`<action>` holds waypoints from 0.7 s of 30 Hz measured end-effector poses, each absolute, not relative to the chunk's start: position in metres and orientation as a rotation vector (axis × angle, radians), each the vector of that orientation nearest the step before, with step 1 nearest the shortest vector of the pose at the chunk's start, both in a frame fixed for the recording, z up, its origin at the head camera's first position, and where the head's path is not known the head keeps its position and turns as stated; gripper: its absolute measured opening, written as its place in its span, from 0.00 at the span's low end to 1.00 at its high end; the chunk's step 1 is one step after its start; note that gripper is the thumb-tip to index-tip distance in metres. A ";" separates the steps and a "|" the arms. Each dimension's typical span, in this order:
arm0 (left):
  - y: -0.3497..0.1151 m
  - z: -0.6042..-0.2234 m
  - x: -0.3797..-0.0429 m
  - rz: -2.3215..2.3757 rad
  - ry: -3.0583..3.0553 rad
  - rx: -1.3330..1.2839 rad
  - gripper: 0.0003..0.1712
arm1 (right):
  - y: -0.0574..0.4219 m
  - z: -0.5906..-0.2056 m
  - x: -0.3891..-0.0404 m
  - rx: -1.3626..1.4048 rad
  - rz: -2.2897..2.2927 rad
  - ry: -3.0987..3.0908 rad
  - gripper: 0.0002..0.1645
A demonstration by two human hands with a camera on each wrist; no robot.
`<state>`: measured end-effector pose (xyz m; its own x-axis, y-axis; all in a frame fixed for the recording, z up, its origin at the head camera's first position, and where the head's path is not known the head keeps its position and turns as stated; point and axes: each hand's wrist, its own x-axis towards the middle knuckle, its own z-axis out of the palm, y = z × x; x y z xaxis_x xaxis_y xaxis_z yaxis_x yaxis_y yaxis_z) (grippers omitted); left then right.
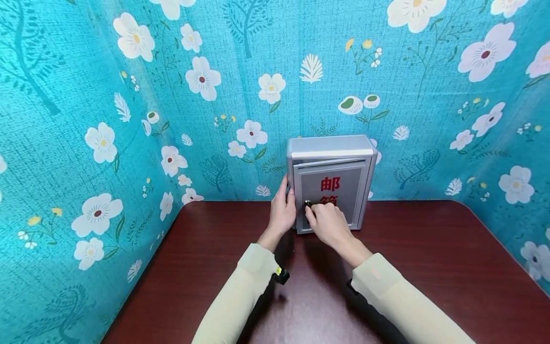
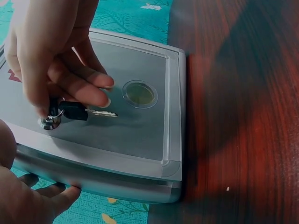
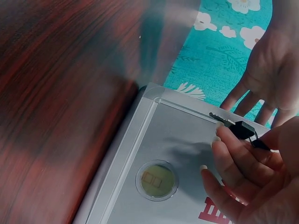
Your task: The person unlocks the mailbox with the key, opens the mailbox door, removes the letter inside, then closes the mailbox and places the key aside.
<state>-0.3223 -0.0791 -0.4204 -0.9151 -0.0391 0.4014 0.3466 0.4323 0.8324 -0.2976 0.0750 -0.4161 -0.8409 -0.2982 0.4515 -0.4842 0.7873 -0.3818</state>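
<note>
A silver-grey metal mailbox (image 1: 333, 143) stands upright on the table, red characters on its front door (image 1: 350, 191). My right hand (image 1: 330, 222) pinches a black-headed key (image 2: 54, 106) between thumb and finger at the round lock (image 2: 50, 122) on the door's left side. From the same ring a second key (image 2: 77, 111) dangles, its blade pointing away from the lock. Flat against the mailbox's left side, my left hand (image 1: 282, 210) rests with fingers extended. Lower on the door is a round clear window (image 3: 157, 181).
The dark red wooden table (image 1: 193, 277) carries the mailbox near its back edge. Behind and to both sides hangs a turquoise flowered cloth (image 1: 240, 95). Along its top, the door edge (image 1: 331, 161) sits slightly askew in the frame.
</note>
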 end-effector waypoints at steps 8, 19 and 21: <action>-0.079 -0.419 -0.321 -1.493 -2.314 -0.277 0.32 | 0.080 -0.413 -0.292 0.606 0.688 -2.622 0.27; -0.078 -0.420 -0.323 -1.477 -2.307 -0.284 0.32 | 0.087 -0.410 -0.284 0.650 0.727 -2.655 0.25; -0.078 -0.420 -0.323 -1.474 -2.306 -0.288 0.32 | 0.089 -0.410 -0.282 0.655 0.743 -2.660 0.25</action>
<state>-0.3233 -0.0782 -0.4200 -0.9041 -0.0346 0.4260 0.3722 0.4265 0.8244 -0.2819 0.0892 -0.4100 -0.8501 -0.3446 0.3981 -0.5011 0.7618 -0.4105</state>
